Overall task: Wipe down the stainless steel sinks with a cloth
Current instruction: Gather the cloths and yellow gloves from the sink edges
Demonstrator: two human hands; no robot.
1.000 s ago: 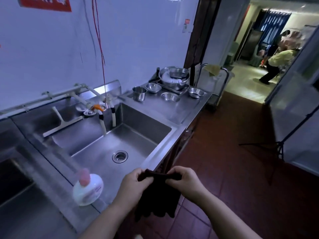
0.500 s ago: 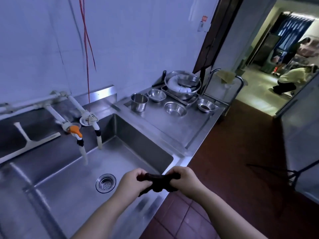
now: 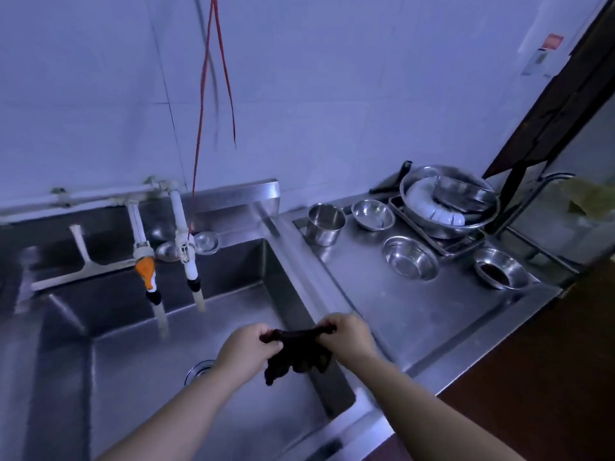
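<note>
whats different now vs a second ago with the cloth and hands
Both hands carried the dark cloth from beyond the counter's front edge to above the sink basin, bunching it from a hanging sheet into a short twisted wad. The left hand and right hand kept their grip on its ends. The steel bowls stayed put.

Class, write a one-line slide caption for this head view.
Both hands, left hand and right hand, hold a dark cloth above the steel sink.

Dim bluish light, soft blur, wide-angle warping.
</note>
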